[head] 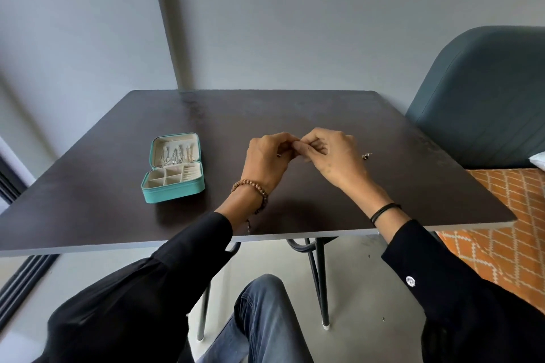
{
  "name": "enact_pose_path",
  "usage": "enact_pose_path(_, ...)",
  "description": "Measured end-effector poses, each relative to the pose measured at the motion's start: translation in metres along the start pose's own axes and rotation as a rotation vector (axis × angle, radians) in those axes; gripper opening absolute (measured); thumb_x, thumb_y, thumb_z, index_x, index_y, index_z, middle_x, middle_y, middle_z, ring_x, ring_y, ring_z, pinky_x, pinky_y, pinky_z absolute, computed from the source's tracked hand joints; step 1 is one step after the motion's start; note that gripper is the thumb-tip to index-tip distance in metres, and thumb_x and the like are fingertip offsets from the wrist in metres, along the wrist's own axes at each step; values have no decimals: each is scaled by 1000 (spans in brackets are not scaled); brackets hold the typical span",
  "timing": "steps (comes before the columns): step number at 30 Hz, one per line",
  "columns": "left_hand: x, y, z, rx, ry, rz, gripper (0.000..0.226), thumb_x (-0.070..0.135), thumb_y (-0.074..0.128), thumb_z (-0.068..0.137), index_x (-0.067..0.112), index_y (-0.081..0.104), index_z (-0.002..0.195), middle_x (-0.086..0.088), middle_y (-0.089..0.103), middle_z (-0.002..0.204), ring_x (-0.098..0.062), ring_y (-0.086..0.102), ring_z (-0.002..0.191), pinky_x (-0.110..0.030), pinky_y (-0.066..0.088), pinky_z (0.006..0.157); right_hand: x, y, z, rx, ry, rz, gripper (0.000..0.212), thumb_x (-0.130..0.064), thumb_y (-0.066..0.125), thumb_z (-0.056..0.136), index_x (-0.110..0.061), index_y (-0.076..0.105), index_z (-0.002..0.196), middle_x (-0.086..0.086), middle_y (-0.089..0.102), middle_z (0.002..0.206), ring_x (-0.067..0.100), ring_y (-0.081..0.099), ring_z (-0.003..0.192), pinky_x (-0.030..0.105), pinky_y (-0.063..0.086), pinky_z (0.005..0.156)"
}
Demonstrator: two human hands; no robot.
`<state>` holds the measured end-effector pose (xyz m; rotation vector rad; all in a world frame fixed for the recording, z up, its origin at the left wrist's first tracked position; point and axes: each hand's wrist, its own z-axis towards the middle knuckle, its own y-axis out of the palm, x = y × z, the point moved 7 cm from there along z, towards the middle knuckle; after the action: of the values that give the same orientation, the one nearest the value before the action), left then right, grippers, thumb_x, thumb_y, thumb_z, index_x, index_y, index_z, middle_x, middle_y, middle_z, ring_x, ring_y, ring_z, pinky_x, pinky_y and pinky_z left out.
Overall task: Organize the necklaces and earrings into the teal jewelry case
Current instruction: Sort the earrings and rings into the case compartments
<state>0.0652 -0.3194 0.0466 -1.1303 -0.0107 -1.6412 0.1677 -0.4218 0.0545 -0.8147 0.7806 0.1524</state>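
Note:
The teal jewelry case lies open on the left half of the dark table, with necklaces hanging inside its raised lid and cream compartments in its base. My left hand and my right hand meet above the table's middle, fingertips pinched together on something tiny that the fingers hide. A small earring lies on the table just right of my right hand.
A teal upholstered chair stands at the table's right side. An orange patterned rug covers the floor on the right. My knee in jeans is below the table's near edge.

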Motion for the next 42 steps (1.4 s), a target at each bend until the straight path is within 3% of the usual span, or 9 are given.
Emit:
enact_pose_path(3, -12, -30, -13, 82, -122, -178, 16, 3, 75, 85, 12, 77, 98, 2, 77, 90, -1, 71, 80, -19, 58, 82, -13, 18, -6, -58, -14, 221, 15, -20, 79, 87, -16, 75, 100, -4, 77, 91, 6, 74, 86, 26, 60, 86)
enact_pose_path(7, -24, -63, -32, 163, -232, -422, 17, 3, 79, 80, 8, 76, 96, -1, 77, 90, -11, 74, 85, -24, 59, 81, -39, 36, -14, -124, -63, 394, 27, -3, 79, 84, -6, 73, 110, 5, 77, 99, 12, 74, 93, 21, 57, 88)
enact_pose_path(16, -36, -120, -56, 304, -217, -610, 23, 2, 78, 82, -2, 71, 103, -12, 76, 96, -21, 74, 91, -24, 57, 81, -98, 64, -16, -127, -203, 467, 33, -10, 86, 79, -7, 74, 109, 2, 77, 96, 13, 75, 89, 23, 58, 85)
enact_pose_path(21, -43, -144, -60, 332, -205, -556, 19, 0, 75, 84, -2, 71, 102, -10, 76, 96, -17, 74, 91, -20, 56, 80, -128, 72, -13, -33, -366, 300, 31, -21, 83, 84, -14, 75, 113, -4, 75, 100, 10, 74, 88, 26, 61, 77)
enact_pose_path(26, -57, -161, -66, 343, -227, -394, 18, 4, 79, 82, 4, 73, 99, -4, 77, 93, -14, 74, 88, -28, 59, 85, -146, 90, -10, -11, -534, 93, 21, -17, 77, 90, -11, 77, 110, -1, 74, 96, 7, 71, 83, 18, 59, 73)
enact_pose_path(32, -85, -178, -74, 312, -294, -145, 13, 18, 80, 83, 19, 76, 96, 9, 76, 95, -2, 71, 89, -29, 57, 88, -137, 123, 7, -172, -370, 73, 21, -18, 81, 86, -13, 79, 106, -2, 76, 95, 3, 72, 82, 16, 59, 76)
enact_pose_path(35, -105, -189, -83, 322, -433, 61, 15, 22, 71, 89, 30, 76, 101, 8, 72, 114, -8, 66, 93, -31, 58, 81, -129, 136, 14, -222, -308, 55, 18, -14, 80, 86, -12, 79, 103, 0, 77, 95, 4, 72, 83, 12, 57, 78)
enact_pose_path(39, -122, -185, -94, 233, -507, 10, 24, 16, 66, 90, 24, 72, 112, -4, 65, 130, -11, 60, 92, -7, 50, 60, -121, 152, 18, -274, -285, -12, 16, -11, 80, 85, -10, 80, 101, 1, 77, 95, 9, 72, 83, 10, 55, 78)
enact_pose_path(42, -124, -183, -101, 240, -505, -30, 26, 11, 65, 91, 16, 70, 116, -7, 62, 133, -8, 57, 88, 3, 41, 58, -114, 161, 20, -304, -285, -69, 15, -13, 80, 85, -14, 80, 101, -3, 77, 93, 5, 70, 82, 8, 53, 76)
